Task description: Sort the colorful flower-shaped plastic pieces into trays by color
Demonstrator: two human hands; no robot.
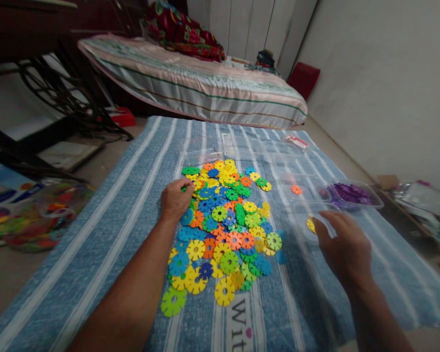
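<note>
A loose pile of notched plastic discs (219,213) in yellow, green, blue and orange lies on the striped cloth in front of me. At the pile's left edge, my left hand (176,200) is closed, with a green notched disc (184,188) showing between its thumb and fingers. To the right, my right hand (346,247) has thumb and fingers apart over a clear plastic tray. Just left of its thumb is a yellow notched disc (311,225). One orange notched disc (296,189) sits in a clear compartment farther back.
A clear tub with purple pieces (353,193) stands at the cloth's right side. Behind the pile lie clear plastic lids and a red-and-white packet (297,142). Beyond the table is a bed (205,93); a metal treadle stand (55,88) is at left.
</note>
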